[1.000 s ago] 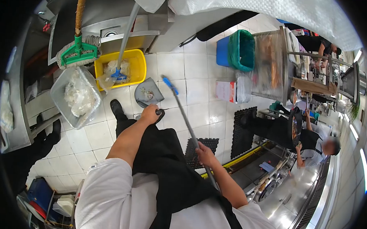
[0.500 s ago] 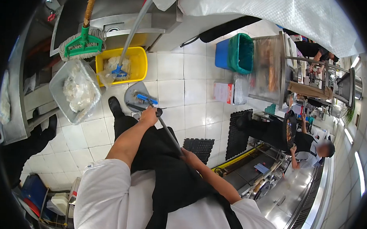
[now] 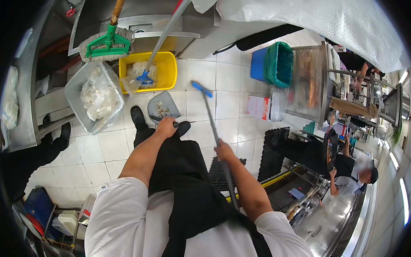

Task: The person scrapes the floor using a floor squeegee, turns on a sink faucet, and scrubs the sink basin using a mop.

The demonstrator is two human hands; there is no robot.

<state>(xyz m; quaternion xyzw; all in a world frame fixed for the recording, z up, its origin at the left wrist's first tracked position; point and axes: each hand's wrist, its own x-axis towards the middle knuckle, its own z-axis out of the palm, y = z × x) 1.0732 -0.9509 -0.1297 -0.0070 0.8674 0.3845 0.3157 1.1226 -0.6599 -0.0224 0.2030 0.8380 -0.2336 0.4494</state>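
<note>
My left hand [image 3: 167, 127] is closed round the dark handle of a grey dustpan [image 3: 173, 108]. Crumbs and bits of debris [image 3: 161, 109] lie in the pan, which is down at the floor by my shoe. My right hand [image 3: 224, 151] grips the grey pole of a broom [image 3: 212, 115], whose far end runs back beside my right arm. Its blue head [image 3: 201, 89] is over the white tiles, ahead and to the right of the dustpan, apart from it.
A clear bin [image 3: 92, 97] and a yellow bucket [image 3: 171, 72] hold plastic waste; a mop [image 3: 108, 46] hangs above. A blue bin [image 3: 258, 64], green-lined bin [image 3: 279, 63] and box [image 3: 258, 107] stand right. A co-worker [image 3: 351, 172] holds a pan [image 3: 330, 151]; another person's legs [image 3: 55, 141] show left.
The broom head has left the dustpan and swung forward and right. My right hand has moved forward with the pole. Debris in the pan now shows. The view has shifted slightly.
</note>
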